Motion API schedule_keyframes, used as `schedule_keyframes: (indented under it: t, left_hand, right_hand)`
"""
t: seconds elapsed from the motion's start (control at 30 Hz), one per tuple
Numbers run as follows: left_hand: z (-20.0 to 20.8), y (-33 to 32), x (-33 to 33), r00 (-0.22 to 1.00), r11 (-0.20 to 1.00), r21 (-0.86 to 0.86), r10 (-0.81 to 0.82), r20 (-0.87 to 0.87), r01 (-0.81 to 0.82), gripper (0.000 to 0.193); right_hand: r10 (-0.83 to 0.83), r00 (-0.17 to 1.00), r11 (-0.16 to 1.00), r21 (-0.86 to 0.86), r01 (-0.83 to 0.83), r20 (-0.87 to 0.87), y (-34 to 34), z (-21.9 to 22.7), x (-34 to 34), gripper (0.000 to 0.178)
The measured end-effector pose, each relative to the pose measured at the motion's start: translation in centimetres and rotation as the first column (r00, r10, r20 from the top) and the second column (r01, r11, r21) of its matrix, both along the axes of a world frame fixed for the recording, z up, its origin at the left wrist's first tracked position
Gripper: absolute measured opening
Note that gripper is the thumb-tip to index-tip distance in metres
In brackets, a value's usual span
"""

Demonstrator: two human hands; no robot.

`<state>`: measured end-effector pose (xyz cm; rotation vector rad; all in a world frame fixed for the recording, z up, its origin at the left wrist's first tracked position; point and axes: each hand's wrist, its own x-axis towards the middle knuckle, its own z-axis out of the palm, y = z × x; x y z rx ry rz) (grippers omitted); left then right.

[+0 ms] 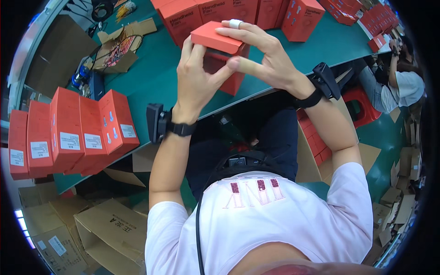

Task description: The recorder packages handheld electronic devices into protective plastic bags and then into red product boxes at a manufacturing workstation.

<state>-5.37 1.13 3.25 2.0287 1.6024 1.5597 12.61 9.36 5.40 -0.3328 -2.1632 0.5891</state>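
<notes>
A red cardboard box [216, 38] stands upright near the front edge of the green table, its top lid slightly raised with a dark gap beneath the flap. My left hand [195, 75] grips the box's left side, fingers behind and thumb reaching across the front. My right hand [270, 57] lies over the lid, fingers on top and thumb along the front flap near the left thumb. A white band circles one right-hand finger. Whatever the box contains is hidden.
Rows of similar red boxes [302, 20] line the table's far side; more [75, 133] stand at the left. An open carton [120, 50] of small parts lies back left. Beside my right arm is a carton [309, 169] of red boxes. A person [403, 85] sits at far right.
</notes>
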Motion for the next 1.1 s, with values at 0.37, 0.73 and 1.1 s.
schedule_keyframes:
  t: [0.37, 0.73, 1.1]
  left_hand:
    - [-4.0, -0.6, 1.6, 0.94, 0.999, -0.009, 0.046, 0.337, -0.046, 0.094]
    - [-7.2, -3.1, 1.0, 0.988, 0.988, -0.056, 0.145, 0.047, -0.143, 0.088]
    - [-0.4, -19.2, -8.2, 0.84, 0.836, 0.237, 0.531, -0.117, -0.495, 0.053]
  right_hand:
    - [-0.166, 0.963, 0.93, 0.359, 0.081, 0.211, -1.4, 0.8, -1.1, 0.042]
    - [-0.328, 0.717, 0.944, 0.195, 0.265, 0.616, 3.3, 5.1, -0.6, 0.089]
    - [-0.427, 0.685, 0.892, 0.4, 0.211, 0.591, 21.3, 1.5, 13.6, 0.096]
